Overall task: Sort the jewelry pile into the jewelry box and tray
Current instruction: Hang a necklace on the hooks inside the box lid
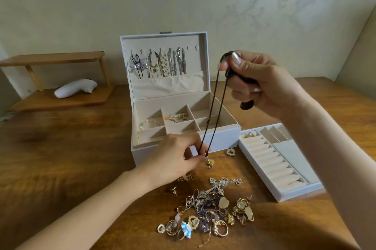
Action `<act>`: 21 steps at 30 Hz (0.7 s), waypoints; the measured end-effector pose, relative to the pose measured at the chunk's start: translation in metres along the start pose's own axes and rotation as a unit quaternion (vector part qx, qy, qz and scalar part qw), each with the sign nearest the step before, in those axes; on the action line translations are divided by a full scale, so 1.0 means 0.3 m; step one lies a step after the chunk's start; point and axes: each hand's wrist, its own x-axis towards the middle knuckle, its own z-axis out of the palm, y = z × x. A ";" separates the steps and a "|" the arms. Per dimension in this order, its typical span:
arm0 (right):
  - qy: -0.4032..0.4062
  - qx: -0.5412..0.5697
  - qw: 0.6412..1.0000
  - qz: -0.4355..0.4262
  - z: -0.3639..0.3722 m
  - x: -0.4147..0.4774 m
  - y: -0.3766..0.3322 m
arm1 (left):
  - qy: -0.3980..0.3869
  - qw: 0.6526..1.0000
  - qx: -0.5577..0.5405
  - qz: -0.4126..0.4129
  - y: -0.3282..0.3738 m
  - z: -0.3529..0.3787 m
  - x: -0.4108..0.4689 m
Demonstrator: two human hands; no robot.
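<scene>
Near the front edge of the bench [61, 158] the jewelry pile [211, 211] lies tangled and mostly unsorted. Just beyond it the left hand [179, 158] pinches the low end of a dark chain necklace [211, 111] before the jewelry box [223, 135], with the tray [293, 158] toward the bench's right edge. Higher and farther, the right hand [258, 80] curls round the chain's upper end and a dark pendant, drawing it taut over the box; the step looks like straightening this necklace, and next it likely needs lifting to a free hook in the lid, kept untwisted.
</scene>
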 end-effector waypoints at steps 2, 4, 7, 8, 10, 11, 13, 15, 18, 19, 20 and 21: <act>0.004 0.003 1.000 0.001 -0.003 -0.002 0.000 | -0.064 0.984 -0.154 -0.054 0.018 0.006 -0.004; 0.004 0.002 1.000 0.002 -0.009 -0.005 0.002 | -0.085 0.968 -0.225 -0.068 0.026 0.011 -0.005; 0.005 0.004 1.000 -0.003 -0.019 -0.013 0.000 | -0.088 0.963 -0.247 -0.067 0.032 0.011 -0.003; 0.006 0.004 1.000 -0.009 -0.024 -0.016 -0.003 | -0.088 0.961 -0.255 -0.068 0.031 0.012 -0.002; 0.011 0.005 1.000 -0.019 -0.032 -0.020 -0.013 | -0.088 0.958 -0.265 -0.072 0.032 0.012 0.001; 0.014 0.004 1.000 -0.023 -0.035 -0.021 -0.017 | -0.089 0.957 -0.266 -0.073 0.030 0.012 0.002; 0.022 0.005 0.999 -0.030 -0.039 -0.023 -0.025 | -0.091 0.956 -0.268 -0.076 0.028 0.010 0.004; 0.028 0.009 0.999 -0.035 -0.041 -0.025 -0.029 | -0.088 0.954 -0.275 -0.080 0.027 0.009 0.004; 0.025 0.017 0.999 -0.037 -0.043 -0.024 -0.026 | -0.081 0.952 -0.286 -0.075 0.026 0.012 0.002; 0.023 0.017 0.999 -0.034 -0.043 -0.023 -0.023 | -0.076 0.950 -0.293 -0.072 0.026 0.013 0.001; 0.019 0.016 0.999 -0.031 -0.043 -0.022 -0.019 | -0.072 0.949 -0.300 -0.071 0.025 0.014 0.001; 0.014 0.013 0.999 -0.027 -0.041 -0.022 -0.015 | -0.068 0.947 -0.306 -0.070 0.023 0.014 0.001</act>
